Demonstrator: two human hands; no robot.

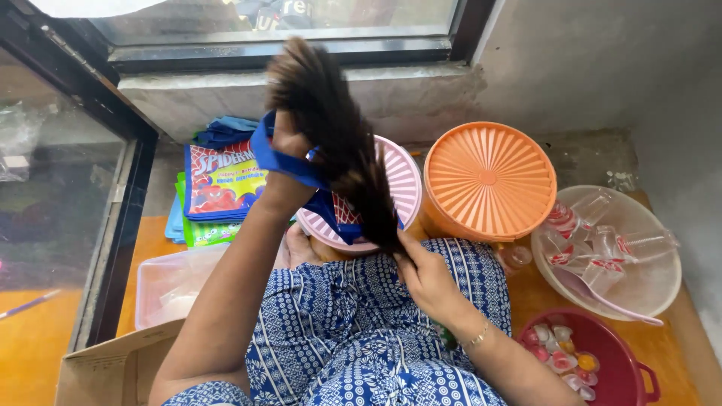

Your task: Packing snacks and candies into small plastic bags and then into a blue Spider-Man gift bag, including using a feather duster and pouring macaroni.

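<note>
The left hand (289, 143) is raised in front of the window, its grip closed around the upper part of a long hank of dark hair (335, 143) together with a blue bag (301, 169); the hair hangs down from that fist across the middle of the view. The right hand (425, 274) meets the lower end of the hair just above the lap, fingers pinched on the tips, so the strand seems to be stretched taut between the two hands, likely to keep it straight and off the floor. The person sits on an orange floor (150, 240), knees under a blue patterned dress (361, 331). Behind the hair stands a pink tub (402, 180) with a ribbed lid, shut, contents hidden. Touching it on the right is an orange tub (489, 180), also lidded. At the right edge of the floor a clear bowl (647, 289) holds small sealed jelly cups with red-and-white tops and a pale spoon. Near the bottom right corner a red bucket (620, 368) holds more small cups with coloured fillings. Against the wall on the left lies a stack of printed bags (222, 188). Near the lower left sit a clear lidded box (177, 282), its contents unclear, and a cardboard box (113, 368).
</note>
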